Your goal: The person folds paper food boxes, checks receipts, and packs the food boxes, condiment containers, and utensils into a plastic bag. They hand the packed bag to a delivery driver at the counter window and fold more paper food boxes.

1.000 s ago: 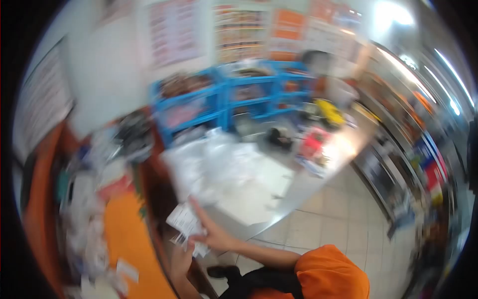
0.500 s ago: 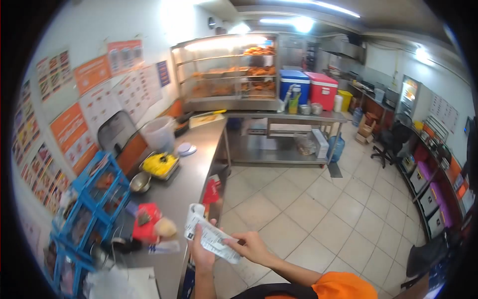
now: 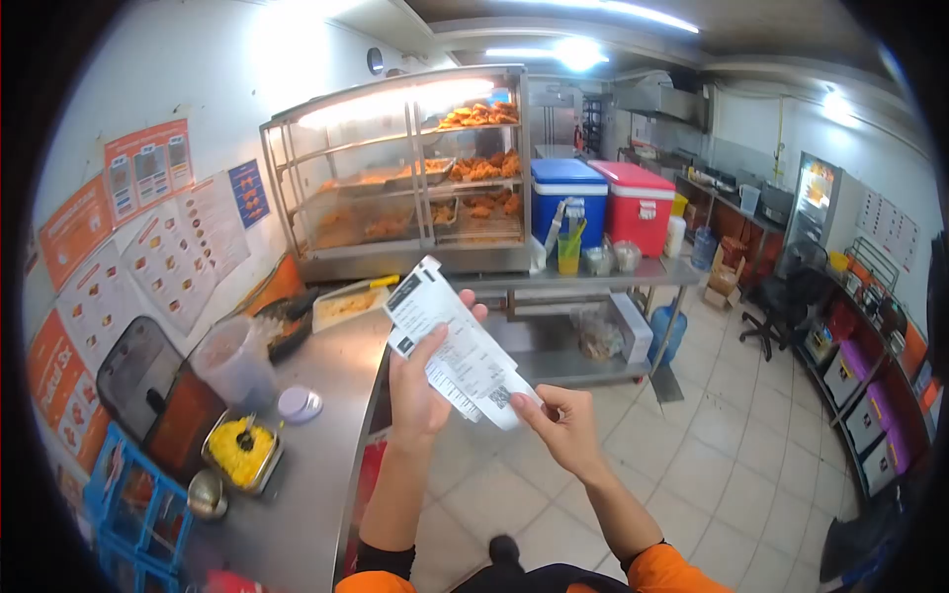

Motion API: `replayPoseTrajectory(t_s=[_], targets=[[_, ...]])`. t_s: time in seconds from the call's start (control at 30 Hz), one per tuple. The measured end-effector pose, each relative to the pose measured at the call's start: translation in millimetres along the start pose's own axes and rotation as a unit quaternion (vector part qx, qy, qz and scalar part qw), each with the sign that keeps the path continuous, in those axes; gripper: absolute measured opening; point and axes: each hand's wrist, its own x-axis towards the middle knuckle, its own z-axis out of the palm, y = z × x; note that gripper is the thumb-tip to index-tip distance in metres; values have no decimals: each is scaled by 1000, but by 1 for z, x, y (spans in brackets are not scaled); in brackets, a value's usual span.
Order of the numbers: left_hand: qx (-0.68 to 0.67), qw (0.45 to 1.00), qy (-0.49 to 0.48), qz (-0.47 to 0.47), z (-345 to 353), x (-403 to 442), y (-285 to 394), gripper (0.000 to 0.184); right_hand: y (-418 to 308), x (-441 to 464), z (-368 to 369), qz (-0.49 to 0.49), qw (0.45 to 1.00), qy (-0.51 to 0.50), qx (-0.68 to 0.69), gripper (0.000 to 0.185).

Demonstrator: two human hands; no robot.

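Observation:
Long white printed receipts [image 3: 465, 346], at least two strips overlapping, are held up in front of me, with a QR code near the lower end. My left hand [image 3: 425, 381] is closed on them, thumb across the front and fingers behind. At the lower right end, my right hand [image 3: 561, 420] pinches the paper between thumb and fingers. Both hands are above the floor, just right of the steel counter's edge. On that counter [image 3: 316, 455] stands a tray of yellow food [image 3: 240, 450] with a dark utensil in it, beside a small metal bowl [image 3: 207, 492].
A glass display warmer [image 3: 405, 178] with fried food stands ahead on a steel table, beside a blue cooler [image 3: 568, 203] and a red cooler [image 3: 633, 212]. A plastic tub [image 3: 234, 361] and blue rack [image 3: 138, 509] are at left. An office chair [image 3: 776, 306] stands right.
My view has moved forward, closer to the display warmer. Both hands have risen with the receipts, which now face me more fully. My right hand has shifted to their lower end.

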Motion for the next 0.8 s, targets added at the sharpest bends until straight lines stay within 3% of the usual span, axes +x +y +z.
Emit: replayPoseTrajectory(t_s=[0.07, 0.1, 0.23, 0.3, 0.37, 0.5, 0.57, 0.7, 0.8], targets=[[-87, 993, -20, -76, -12, 66, -19, 48, 25, 58, -8, 21, 999, -28, 10, 41], [-92, 993, -19, -72, -15, 95, -29, 48, 37, 85, -13, 49, 997, -52, 27, 41], [-1, 995, -70, -74, -19, 197, -70, 43, 79, 181, -46, 84, 989, -101, -68, 37], [41, 989, -114, -87, -25, 242, -93, 42, 100, 236, -57, -34, 991, 69, -112, 31], [44, 988, -111, -93, -31, 283, -117, 39, 120, 297, -67, -85, 994, 61, -32, 27], [142, 984, -110, -20, -54, 362, -175, 35, 154, 421, -44, -171, 980, 68, 78, 29], [212, 972, -65, 81, -66, 411, -203, 32, 194, 487, -33, -177, 979, 40, 94, 31], [84, 990, 16, 111, -99, 518, -222, 28, 249, 612, -8, -264, 947, 13, 184, 28], [134, 971, 55, 193, -120, 586, -206, 32, 244, 717, -4, -371, 897, 118, 208, 23]])
